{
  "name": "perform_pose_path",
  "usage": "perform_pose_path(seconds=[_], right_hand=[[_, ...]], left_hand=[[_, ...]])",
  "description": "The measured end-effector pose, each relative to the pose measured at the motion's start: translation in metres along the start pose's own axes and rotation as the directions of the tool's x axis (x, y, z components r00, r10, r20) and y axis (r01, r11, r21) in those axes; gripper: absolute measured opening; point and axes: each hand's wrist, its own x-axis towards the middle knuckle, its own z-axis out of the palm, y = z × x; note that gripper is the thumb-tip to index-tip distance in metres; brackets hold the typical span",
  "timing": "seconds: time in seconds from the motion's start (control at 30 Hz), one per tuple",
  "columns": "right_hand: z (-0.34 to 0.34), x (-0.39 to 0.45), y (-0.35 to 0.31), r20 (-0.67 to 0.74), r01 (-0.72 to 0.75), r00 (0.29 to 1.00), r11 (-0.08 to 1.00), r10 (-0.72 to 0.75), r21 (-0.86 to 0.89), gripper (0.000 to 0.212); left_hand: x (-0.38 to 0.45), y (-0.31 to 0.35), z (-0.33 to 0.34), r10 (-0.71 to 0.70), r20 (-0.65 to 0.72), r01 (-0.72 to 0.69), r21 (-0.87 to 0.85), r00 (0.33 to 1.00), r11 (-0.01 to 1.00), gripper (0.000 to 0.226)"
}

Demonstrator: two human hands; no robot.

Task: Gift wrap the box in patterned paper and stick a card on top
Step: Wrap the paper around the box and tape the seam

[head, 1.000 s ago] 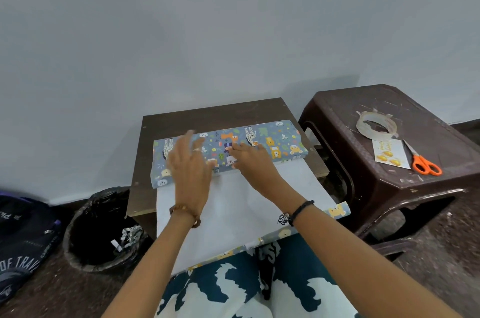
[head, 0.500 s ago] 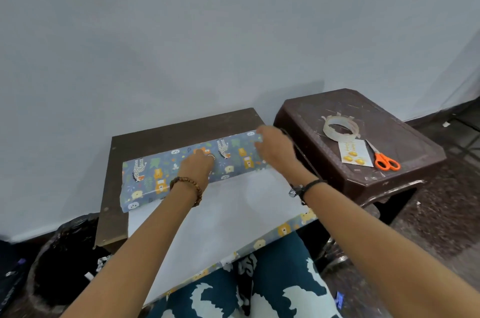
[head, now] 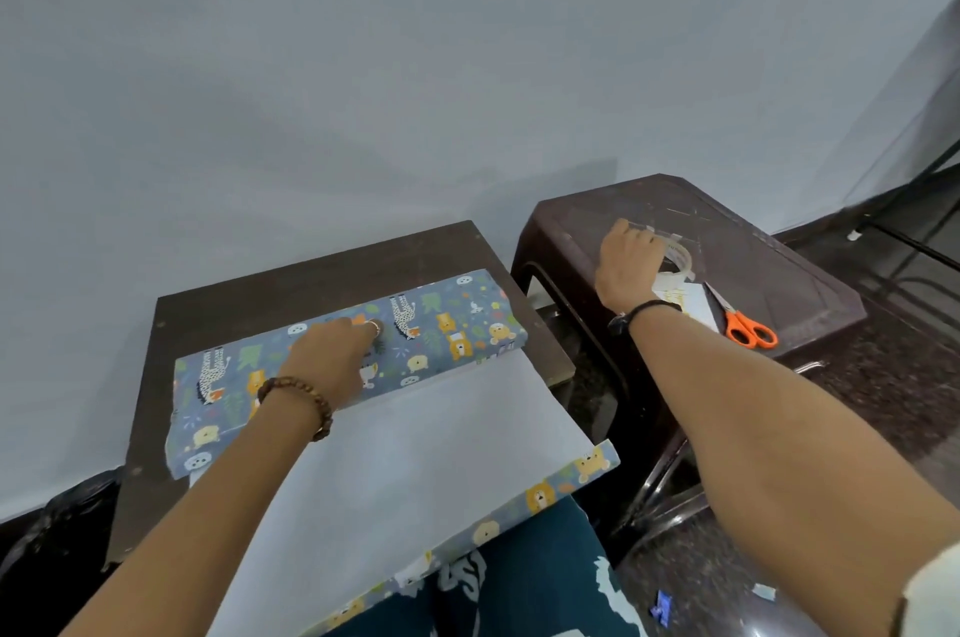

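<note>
Box (head: 447,324), w/ patterned paper (head: 415,470) folded over it, is lying along the far half of the dark table (head: 322,267), its right end nearly reaching the table's 3 o'clock edge, while the paper's white underside is running toward 6 o'clock and overhanging the near edge onto the lap. Left hand (head: 332,358) is pressing flat on the box top, fingers loosely together. Right hand (head: 626,262) is curling over the tape roll (head: 678,259) on the brown stool (head: 587,220) at 3 o'clock, card (head: 685,301) & orange scissors (head: 748,327) lying just beside, toward the stool's near-right edge; bare stool top is showing beyond.

no legible txt or labels
</note>
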Motion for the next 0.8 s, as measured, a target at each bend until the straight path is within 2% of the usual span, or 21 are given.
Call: perform_pose_path(seconds=[0.13, 0.27, 0.37, 0.43, 0.5, 0.6, 0.7, 0.8], right_hand=[[-0.011, -0.004, -0.006, -0.052, 0.003, 0.999, 0.999, -0.005, -0.033, 0.03], [-0.041, -0.016, -0.038, -0.164, 0.137, 0.976, 0.99, -0.141, -0.036, 0.013], [-0.046, -0.016, -0.076, -0.234, 0.364, 0.909, 0.931, -0.345, 0.041, 0.019], [-0.038, -0.011, -0.103, -0.284, 0.549, 0.826, 0.809, -0.486, 0.212, 0.028], [-0.034, -0.009, -0.121, -0.305, 0.627, 0.775, 0.736, -0.554, 0.257, 0.036], [-0.024, -0.002, -0.135, -0.257, 0.644, 0.76, 0.742, -0.596, 0.183, 0.03], [-0.021, 0.001, -0.139, -0.133, 0.571, 0.821, 0.797, -0.555, 0.197, 0.028], [-0.022, 0.0, -0.138, -0.063, 0.547, 0.834, 0.809, -0.548, 0.215, 0.027]], left_hand=[[0.0, 0.004, -0.005, 0.025, -0.004, -0.024, 0.035, 1.0, 0.999, 0.053], [0.0, 0.008, -0.01, 0.028, 0.014, -0.029, 0.065, 0.999, 0.997, 0.059], [0.002, 0.008, -0.011, 0.039, 0.032, -0.041, 0.084, 0.999, 0.996, 0.06], [0.003, 0.007, -0.008, 0.042, 0.036, -0.045, 0.08, 0.998, 0.996, 0.062], [0.005, 0.006, -0.004, 0.043, 0.027, -0.045, 0.071, 0.999, 0.996, 0.063], [0.007, 0.004, -0.002, 0.053, 0.001, -0.053, 0.049, 0.999, 0.997, 0.061], [0.007, 0.002, -0.002, 0.07, -0.017, -0.069, 0.057, 0.997, 0.996, 0.059], [0.006, 0.003, 0.0, 0.066, -0.022, -0.064, 0.076, 0.998, 0.995, 0.062]])
